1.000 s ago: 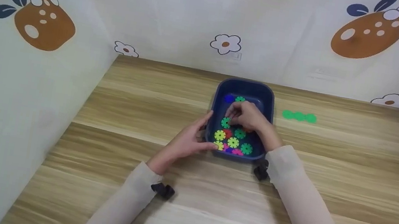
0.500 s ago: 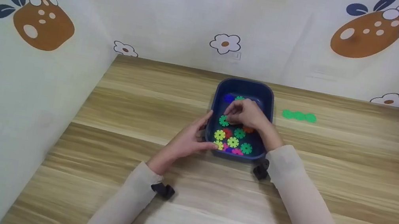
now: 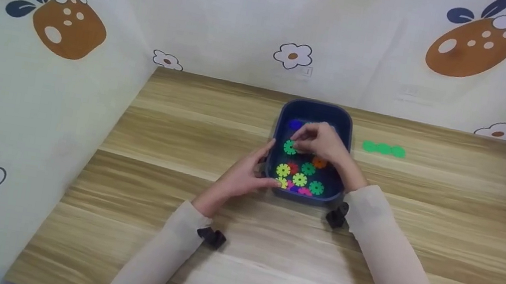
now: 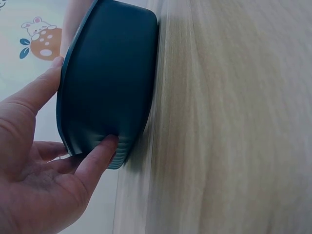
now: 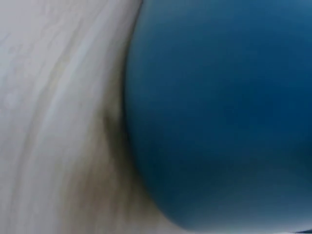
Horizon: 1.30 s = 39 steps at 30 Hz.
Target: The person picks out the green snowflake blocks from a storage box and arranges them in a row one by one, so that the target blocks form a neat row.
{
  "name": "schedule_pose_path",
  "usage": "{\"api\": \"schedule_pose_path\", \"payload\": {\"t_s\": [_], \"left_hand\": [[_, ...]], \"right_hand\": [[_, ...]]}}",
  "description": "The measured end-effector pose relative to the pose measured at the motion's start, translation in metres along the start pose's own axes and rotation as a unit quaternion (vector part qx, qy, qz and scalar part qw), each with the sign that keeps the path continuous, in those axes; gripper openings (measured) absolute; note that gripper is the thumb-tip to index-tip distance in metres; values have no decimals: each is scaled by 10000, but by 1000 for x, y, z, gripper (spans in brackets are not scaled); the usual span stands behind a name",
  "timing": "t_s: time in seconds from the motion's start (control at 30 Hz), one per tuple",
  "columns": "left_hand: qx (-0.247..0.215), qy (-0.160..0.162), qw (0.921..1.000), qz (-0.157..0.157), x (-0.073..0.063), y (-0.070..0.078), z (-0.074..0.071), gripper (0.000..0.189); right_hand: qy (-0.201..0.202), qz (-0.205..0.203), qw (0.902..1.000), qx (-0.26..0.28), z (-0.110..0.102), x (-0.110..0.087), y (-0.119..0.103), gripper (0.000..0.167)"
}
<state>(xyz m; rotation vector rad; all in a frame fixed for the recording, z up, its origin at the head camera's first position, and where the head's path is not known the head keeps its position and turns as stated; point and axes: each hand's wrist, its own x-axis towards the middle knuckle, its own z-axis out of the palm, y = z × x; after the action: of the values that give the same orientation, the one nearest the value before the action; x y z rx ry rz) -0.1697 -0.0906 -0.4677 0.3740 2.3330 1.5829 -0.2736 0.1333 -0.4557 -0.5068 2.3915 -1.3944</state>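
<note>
A dark blue plastic bin (image 3: 318,107) holds several toothed, snowflake-shaped plastic discs. My left hand (image 3: 247,174) grips its near left corner, thumb at the rim and fingers along the outer side. The left wrist view shows that hand (image 4: 41,180) against the bin wall (image 4: 109,73). Inside the bin, my right hand (image 3: 328,143) pinches a green snowflake disc (image 3: 289,148) between thumb and fingers. Nearer discs include a yellow disc (image 3: 299,180), an orange disc (image 3: 319,162) and a green disc (image 3: 316,188). Only the bin's outer side (image 5: 219,112) fills the right wrist view; that hand is hidden there.
To the right of the bin, a row of green discs (image 3: 384,149) lies on the wooden table (image 3: 174,124). A patterned cloth wall (image 3: 231,22) stands behind the table. Black wrist devices sit at both sleeves.
My right hand has lifted or shifted the green disc slightly toward the bin's far end. The left hand keeps its grip on the corner. The head view has shifted a little.
</note>
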Motion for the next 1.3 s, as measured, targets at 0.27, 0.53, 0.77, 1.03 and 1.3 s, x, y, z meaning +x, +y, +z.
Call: {"api": "schedule_pose_path", "payload": {"t_s": [0.27,0.53,0.77,1.03,1.3], "left_hand": [[-42,-104,9999,-90,-1,-4,-1,98],[62,-4,10000,20,2,-4,-3,98],[150,26,9999,39,3,-2,-3,99],[259,39,9997,-29,3,-1,-3,99],[215,16,9998,25,2,-1,-1,100]], "right_hand": [[202,-32,9995,226,-5,-4,0,15],[327,-106,9972,660,-25,-8,-11,22],[607,-86,9948,819,-45,-12,-14,24],[854,-85,9916,969,-64,-21,-17,25],[1274,21,9885,817,-80,-27,-18,18]]}}
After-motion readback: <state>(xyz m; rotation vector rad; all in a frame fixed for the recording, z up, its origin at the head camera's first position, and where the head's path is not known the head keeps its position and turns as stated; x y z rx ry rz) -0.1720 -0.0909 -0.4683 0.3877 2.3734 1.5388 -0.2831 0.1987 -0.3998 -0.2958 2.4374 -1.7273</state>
